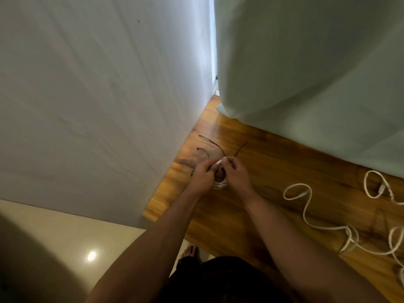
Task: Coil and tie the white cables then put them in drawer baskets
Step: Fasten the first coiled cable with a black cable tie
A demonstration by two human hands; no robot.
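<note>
A small coil of white cable sits between my two hands over the wooden tabletop, mostly hidden by my fingers. My left hand grips the coil from the left. My right hand pinches a thin black cable tie whose tail sticks up and to the right of the coil. Two more black ties lie on the wood just beyond my hands. Loose white cables sprawl in loops across the right side of the table.
A white wall borders the table on the left and a pale green curtain hangs along its far edge. Glossy beige floor lies at the lower left, with my bare foot beside the table's near edge.
</note>
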